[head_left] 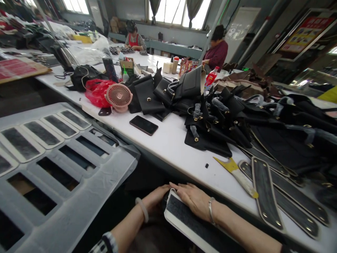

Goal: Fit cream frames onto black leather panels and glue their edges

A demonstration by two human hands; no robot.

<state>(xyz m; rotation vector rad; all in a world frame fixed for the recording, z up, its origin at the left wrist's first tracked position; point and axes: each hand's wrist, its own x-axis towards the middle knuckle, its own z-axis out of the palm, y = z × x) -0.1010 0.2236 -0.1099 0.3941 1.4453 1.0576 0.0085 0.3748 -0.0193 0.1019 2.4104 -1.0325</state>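
Observation:
A long black panel with a white border (pixel 184 219) lies slanted in front of me, below the table edge. My right hand (pixel 193 198) rests flat on its dark face, fingers stretched toward its far end. My left hand (pixel 158 196) is at that far end, closed around the edge from the left; most of its fingers are hidden. Right of my hands, on the table, lies a yellow-and-white pointed tool (pixel 237 175) beside several black straps with pale edges and gold studs (pixel 267 193).
A white table (pixel 173 154) carries a phone (pixel 143 125), a pink fan (pixel 119 96), a red plastic bag (pixel 97 92) and piled black handbags (pixel 210 116). At left, a grey slotted sheet (pixel 97 182) bears more white-edged panels (pixel 42 133). Two people (pixel 135 38) work at the back.

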